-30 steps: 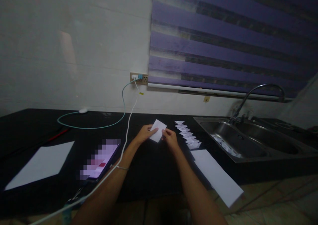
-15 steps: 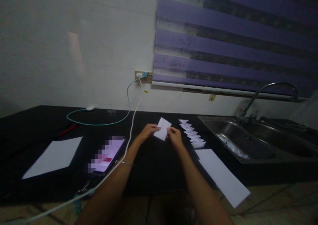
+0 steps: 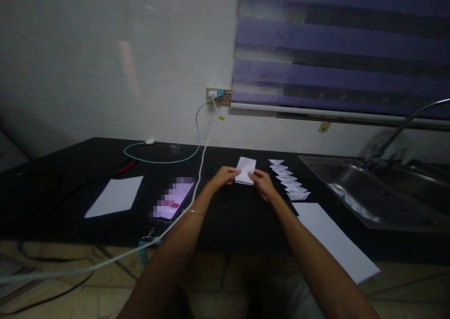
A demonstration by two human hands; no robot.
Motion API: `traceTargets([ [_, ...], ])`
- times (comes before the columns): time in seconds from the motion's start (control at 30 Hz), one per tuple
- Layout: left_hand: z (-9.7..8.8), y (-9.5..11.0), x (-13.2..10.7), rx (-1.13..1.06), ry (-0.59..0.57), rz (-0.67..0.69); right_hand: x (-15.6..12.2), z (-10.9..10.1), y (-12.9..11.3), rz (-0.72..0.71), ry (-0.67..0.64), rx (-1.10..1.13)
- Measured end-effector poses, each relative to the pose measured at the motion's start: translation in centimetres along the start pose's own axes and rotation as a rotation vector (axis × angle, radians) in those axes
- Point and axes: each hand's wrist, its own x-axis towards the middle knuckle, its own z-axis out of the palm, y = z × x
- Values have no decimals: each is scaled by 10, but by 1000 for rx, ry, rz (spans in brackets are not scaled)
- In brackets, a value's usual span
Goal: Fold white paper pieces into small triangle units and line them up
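Observation:
A small folded sheet of white paper (image 3: 245,165) is held upright between both hands above the black counter. My left hand (image 3: 225,176) pinches its left edge, thumb in front. My right hand (image 3: 262,183) grips the lower right side, thumb on the near face. To the right of the hands, several folded paper boats (image 3: 290,183) stand in an overlapping row. Nearer to me lies a long white sheet of paper (image 3: 333,239), partly behind my right forearm and reaching past the counter's front edge.
A phone (image 3: 176,199) lies left of my hands, near another white sheet (image 3: 116,196). A white cable (image 3: 201,169) runs from the wall socket (image 3: 225,97) across my left forearm. At the right is a metal sink (image 3: 358,211) with a faucet (image 3: 397,131).
The folded paper has turned from a diamond angle to nearly upright, and both hands have shifted their hold on it. The head view has swung, moving the scene's position.

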Motion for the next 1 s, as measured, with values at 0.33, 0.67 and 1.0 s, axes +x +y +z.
traceTargets([
  [0.33, -4, 0, -3, -8, -144, 50, -3, -1, 0, -1, 30, 10],
  [0.67, 1, 9, -12, 75, -236, 111, -2, 3, -5, -1, 94, 27],
  [1.0, 2, 6, -6, 67, -128, 80, -6, -1, -5, 23, 22, -26],
])
